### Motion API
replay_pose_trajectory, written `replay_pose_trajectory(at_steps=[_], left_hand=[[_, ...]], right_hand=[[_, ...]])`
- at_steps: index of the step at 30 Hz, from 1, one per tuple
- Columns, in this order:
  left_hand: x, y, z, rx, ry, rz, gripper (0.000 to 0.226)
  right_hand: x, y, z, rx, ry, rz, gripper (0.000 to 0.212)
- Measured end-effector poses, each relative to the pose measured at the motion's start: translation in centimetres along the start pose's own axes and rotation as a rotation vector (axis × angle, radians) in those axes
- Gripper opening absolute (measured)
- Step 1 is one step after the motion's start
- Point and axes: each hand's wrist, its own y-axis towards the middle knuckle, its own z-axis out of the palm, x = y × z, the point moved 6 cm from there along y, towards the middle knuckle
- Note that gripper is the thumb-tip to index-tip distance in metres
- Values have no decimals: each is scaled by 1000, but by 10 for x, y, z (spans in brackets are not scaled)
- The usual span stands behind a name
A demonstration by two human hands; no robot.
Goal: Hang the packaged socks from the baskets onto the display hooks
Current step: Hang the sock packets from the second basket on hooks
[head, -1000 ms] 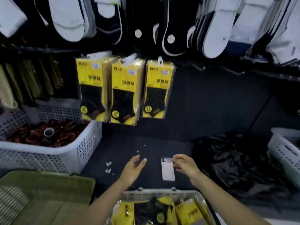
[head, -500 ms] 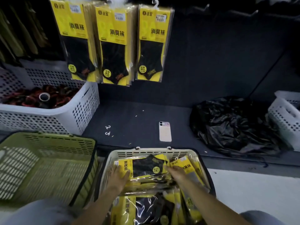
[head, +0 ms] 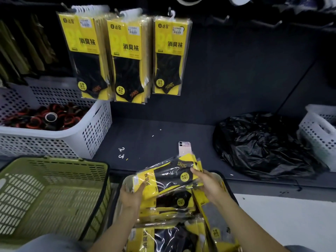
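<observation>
You're working in dim light; glare streaks the packaged socks (head: 169, 180), edges bow outward, and everything looks slightly soft.

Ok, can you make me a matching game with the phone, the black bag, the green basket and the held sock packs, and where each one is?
Things: 1 phone; 2 black plastic bag; 3 green basket; 4 bundle of sock packs.
Places: A gripped by the left hand and right hand; B lower left; C crumpled on the shelf, right; D flat on the shelf, middle.
Pairs: 1-D, 2-C, 3-B, 4-A.
</observation>
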Motion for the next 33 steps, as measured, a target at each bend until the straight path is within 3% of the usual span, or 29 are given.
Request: replay_pose_trajectory(at_steps=[3, 6, 9, 11, 13, 18, 23, 27, 33], left_hand=[[-27, -15, 11, 6, -73, -33, 107], [-51, -31, 21, 80, -228, -103, 115], [-77, -61, 48, 419, -458, -199, 99], [-100, -80, 64, 629, -502, -96, 87], [-122, -93, 74, 723, -480, 35, 74], [-157, -96, 68, 654, -432, 118, 47], [-200, -101, 43, 560, -193, 407, 41], [-222, -106, 36, 514, -26, 558, 32], [-234, -111, 37, 531, 41, 636, 34]], right_hand=[[26, -7, -12, -20, 98, -55, 73], [50, -17, -16, -5, 271, -136, 79], [69, -32, -7, 57, 430, -204, 75], [80, -45, 3, 126, 467, -251, 66], [87, -56, 15, 175, 462, -280, 59], [94, -72, 34, 238, 278, -348, 59], [149, -81, 22, -1, 47, -560, 68], [198, -98, 41, 34, -93, -799, 43], [224, -106, 74, 114, -68, -887, 16]])
